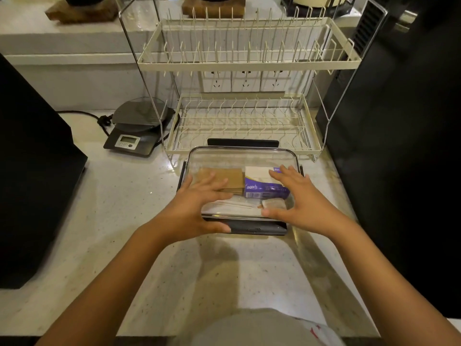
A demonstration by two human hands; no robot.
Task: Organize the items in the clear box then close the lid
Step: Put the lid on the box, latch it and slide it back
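A clear box [239, 156] with dark side clasps stands on the counter in front of the dish rack, with its clear lid lying on top. Through the lid I see a stack of brown cardboard squares [229, 177], a purple and white tissue pack [262, 188], thin wooden sticks [237, 204] and a small tea bag [273, 203]. My left hand [199, 203] lies flat on the lid's left side, thumb at the front clasp [259, 228]. My right hand [294, 196] rests spread on the lid's right side.
A cream two-tier wire dish rack [249, 63] stands right behind the box. A black kitchen scale [134, 136] with a cord sits at the back left. Tall black appliances flank the counter at left [32, 183] and right [399, 146].
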